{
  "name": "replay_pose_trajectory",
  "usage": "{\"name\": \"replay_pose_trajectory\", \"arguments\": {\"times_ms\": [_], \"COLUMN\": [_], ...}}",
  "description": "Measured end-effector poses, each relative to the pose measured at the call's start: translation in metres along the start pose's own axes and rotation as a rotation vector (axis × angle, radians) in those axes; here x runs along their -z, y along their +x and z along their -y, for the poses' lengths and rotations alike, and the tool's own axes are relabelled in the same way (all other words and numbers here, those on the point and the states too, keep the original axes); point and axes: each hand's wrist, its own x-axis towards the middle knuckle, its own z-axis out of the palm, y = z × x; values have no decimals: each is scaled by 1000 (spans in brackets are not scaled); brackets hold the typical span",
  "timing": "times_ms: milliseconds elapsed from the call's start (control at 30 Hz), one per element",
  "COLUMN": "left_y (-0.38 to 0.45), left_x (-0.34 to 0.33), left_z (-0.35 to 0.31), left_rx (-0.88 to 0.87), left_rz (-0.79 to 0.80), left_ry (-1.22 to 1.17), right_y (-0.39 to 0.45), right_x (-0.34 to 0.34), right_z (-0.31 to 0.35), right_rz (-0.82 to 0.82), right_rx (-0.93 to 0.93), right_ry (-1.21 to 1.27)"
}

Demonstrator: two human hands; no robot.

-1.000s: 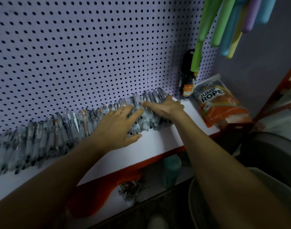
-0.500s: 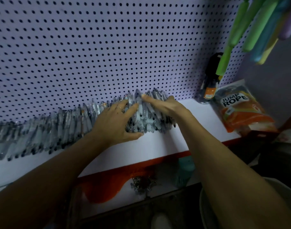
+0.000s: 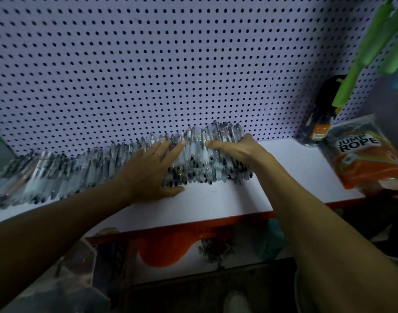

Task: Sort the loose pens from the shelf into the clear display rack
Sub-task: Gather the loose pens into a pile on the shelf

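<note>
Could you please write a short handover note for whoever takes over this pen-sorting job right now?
Left hand: open, fingers straight, resting flat on the row of pens.
Right hand: fingers laid over the row's right end; thumb hidden, so a grip cannot be confirmed.
Pens lie side by side on the white shelf against the pegboard. A clear container sits at lower left below the shelf; whether it is the rack is unclear.
Done: nothing visibly racked.
Left: gather the pens and sort them into the rack.
</note>
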Motion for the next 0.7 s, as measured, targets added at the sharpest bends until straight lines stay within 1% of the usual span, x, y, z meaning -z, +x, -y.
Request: {"name": "replay_pose_trajectory", "arguments": {"times_ms": [133, 267, 400, 567, 700], "left_y": [-3, -8, -17, -37, -56], "left_x": [-1, 2, 9, 17, 14], "left_z": [13, 21, 32, 60, 80], "left_rx": [-11, -28, -86, -194, -204], "left_rz": [45, 16, -7, 46, 89], "left_ry": [14, 6, 26, 121, 205], "right_y": [-5, -12, -19, -23, -25], "right_x": [-3, -12, -28, -44, -53], "right_z": [1, 10, 25, 35, 40], "right_rz": [20, 48, 79, 87, 91], "right_rx": [35, 51, 52, 40, 47], "right_ry": [-23, 8, 9, -16, -36]}}
